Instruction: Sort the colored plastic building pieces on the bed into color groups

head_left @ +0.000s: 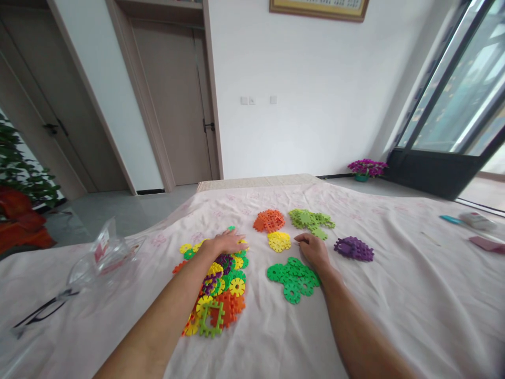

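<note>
My left hand (226, 242) lies across the far end of a mixed heap of plastic linking pieces (237, 287), its fingers stretched out over them. The heap has yellow, green, orange and purple notched discs and a light green square frame (212, 319). My right hand (314, 250) rests to the right of a small yellow pile (279, 241), fingers curled together; anything inside them is hidden. Around it are single-colour piles: green discs (294, 279) nearer me, light green squares (311, 220) beyond, purple squares (354, 248) to the right. Orange squares (269, 220) lie behind the yellow.
Pink-white cloth (394, 295) covers the table. On the left are a clear plastic bag (112, 252) and eyeglasses (45, 309). A white object (477, 221), a blue item (450, 219) and a dark pink piece (487, 243) lie at the far right.
</note>
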Available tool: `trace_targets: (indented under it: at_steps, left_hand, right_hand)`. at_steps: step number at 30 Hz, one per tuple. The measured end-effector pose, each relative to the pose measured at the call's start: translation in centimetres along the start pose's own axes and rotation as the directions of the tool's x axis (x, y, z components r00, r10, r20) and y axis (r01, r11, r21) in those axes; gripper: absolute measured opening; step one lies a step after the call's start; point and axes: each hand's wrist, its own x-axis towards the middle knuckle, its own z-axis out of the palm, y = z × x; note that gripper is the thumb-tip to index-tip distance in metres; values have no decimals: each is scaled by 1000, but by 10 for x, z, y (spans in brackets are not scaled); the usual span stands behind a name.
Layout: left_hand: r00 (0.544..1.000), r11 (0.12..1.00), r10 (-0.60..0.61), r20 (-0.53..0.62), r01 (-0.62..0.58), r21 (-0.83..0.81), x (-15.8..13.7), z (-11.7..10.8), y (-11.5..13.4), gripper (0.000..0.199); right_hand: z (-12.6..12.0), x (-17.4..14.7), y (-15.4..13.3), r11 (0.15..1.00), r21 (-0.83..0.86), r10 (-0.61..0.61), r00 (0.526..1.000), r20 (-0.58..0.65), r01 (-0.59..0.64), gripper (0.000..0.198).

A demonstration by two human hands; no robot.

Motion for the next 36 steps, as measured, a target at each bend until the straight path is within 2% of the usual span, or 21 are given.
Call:
trace_targets:
  at_steps: [7,14,18,20,22,24,25,28,30,33,34,36]
  left_hand:
    - [993,999,-39,114,37,23,-56,5,-1,75]
    - [994,994,-95,61,91,66,-119,10,6,76]
    - [996,997,-73,41,74,-22,-148,8,6,70]
    - [999,993,-36,-14,34,-112,-159,6,3,62]
    - [993,977,-38,-110,14,-214,-167,5,-2,51]
    - [963,950,-110,-246,28,-312,-172,7,-10,42]
    - [933,935,-163,-321,41,-353,-173,9,-14,41]
    - [815,899,-317,-485,95,-429,-177,24,-32,42]
    - [764,887,-377,-524,135,-441,-179,36,-46,42]
    - [731,891,-391,-559,149,-429,-182,51,-65,44]
    - [728,893,-388,-565,146,-425,-183,54,-69,45]
    - [738,901,-367,-566,132,-413,-185,58,-75,44]
  right_hand:
    - [1,0,0,999,-30,-15,1000,-5,15,33]
    - [-2,-5,-7,998,-58,-35,999,-10,34,33]
    - [-9,-11,-29,987,-137,-93,992,-84,81,35]
    - [-11,-14,-48,982,-125,-157,981,-118,142,34]
    - [-11,-19,-73,966,-52,-257,963,-84,253,33]
    - [-8,-26,-100,924,74,-376,926,19,374,30]
    - [-6,-31,-113,898,151,-429,899,90,413,27]
    - [3,-49,-147,858,349,-488,811,322,378,18]
    - [10,-63,-161,843,415,-520,720,460,344,20]
    - [20,-79,-171,826,433,-562,589,581,360,36]
    - [22,-82,-172,822,428,-569,567,596,375,40]
    - [26,-87,-172,820,415,-573,557,601,395,42]
